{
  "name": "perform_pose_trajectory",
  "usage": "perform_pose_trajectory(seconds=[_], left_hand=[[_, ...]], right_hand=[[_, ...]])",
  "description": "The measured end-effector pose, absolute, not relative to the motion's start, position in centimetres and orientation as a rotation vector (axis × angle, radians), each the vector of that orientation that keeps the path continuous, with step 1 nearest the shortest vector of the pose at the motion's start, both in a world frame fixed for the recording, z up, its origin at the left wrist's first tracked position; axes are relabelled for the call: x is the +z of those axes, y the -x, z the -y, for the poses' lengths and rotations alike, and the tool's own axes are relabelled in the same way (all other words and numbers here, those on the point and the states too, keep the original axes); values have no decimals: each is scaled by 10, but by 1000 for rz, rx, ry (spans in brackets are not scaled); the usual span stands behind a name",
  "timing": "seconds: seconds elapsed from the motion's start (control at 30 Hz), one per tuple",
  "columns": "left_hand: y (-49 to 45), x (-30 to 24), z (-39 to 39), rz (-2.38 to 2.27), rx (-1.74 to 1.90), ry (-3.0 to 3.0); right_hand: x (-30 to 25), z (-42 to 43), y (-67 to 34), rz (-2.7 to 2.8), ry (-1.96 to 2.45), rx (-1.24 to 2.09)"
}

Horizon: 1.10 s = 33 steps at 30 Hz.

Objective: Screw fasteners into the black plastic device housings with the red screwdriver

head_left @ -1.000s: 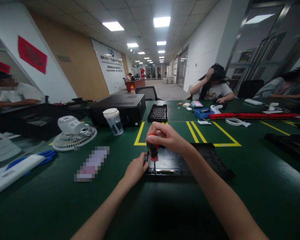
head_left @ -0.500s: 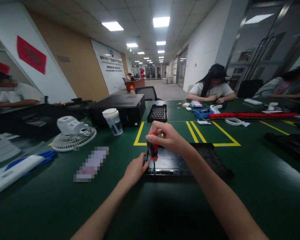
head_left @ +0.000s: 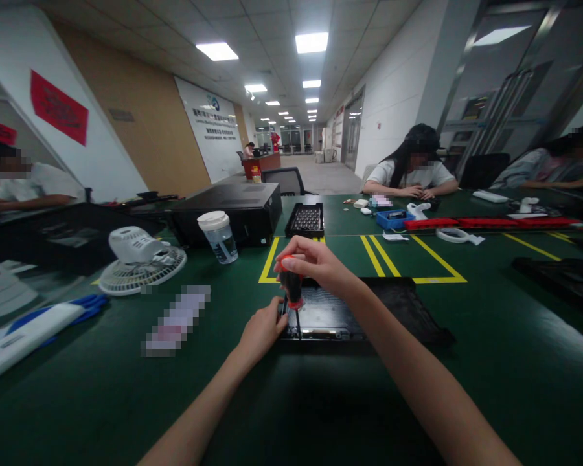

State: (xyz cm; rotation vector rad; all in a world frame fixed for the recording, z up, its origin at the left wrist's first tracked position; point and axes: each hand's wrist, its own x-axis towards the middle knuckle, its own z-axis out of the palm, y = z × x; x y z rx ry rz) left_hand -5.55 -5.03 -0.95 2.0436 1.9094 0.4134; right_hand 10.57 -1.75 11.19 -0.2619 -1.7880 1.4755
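Note:
My right hand (head_left: pixel 315 262) is closed round the top of a red and black screwdriver (head_left: pixel 291 288), which stands upright with its tip on the near left corner of a flat black device (head_left: pixel 369 310) lying on the green table (head_left: pixel 126 388). My left hand (head_left: pixel 262 330) rests against the left edge of that device, fingers curled and pressing on it beside the screwdriver's shaft. The fingertips of my left hand are partly hidden behind the device's edge.
A white desk fan (head_left: pixel 140 259) and a plastic cup (head_left: pixel 218 236) stand to the left, with a black computer case (head_left: pixel 233 210) behind. A black screw tray (head_left: pixel 305 220) sits past yellow floor-tape lines (head_left: pixel 437 259). Other people sit at the far right and far left.
The screwdriver and my right hand have lifted slightly and my fingers have shifted round the handle's top. My left hand stays at the device's edge.

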Motion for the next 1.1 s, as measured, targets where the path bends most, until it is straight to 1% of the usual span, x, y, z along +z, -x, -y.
perform_pose_trajectory(seconds=[0.23, 0.43, 0.5, 0.8, 1.1], left_hand=[[57, -13, 49, -1897, 429, -2073], [58, -15, 48, -1891, 453, -2103], [58, -15, 48, -1901, 443, -2102], [56, -10, 49, -1948, 354, -2070], [57, -13, 49, -1943, 367, -2084]], right_hand=[[106, 12, -105, 1706, 197, 1577], [99, 10, -99, 1516, -106, 1808], [97, 10, -97, 1497, -146, 1861], [92, 10, -96, 1622, -112, 1828], [95, 11, -99, 1663, -64, 1798]])
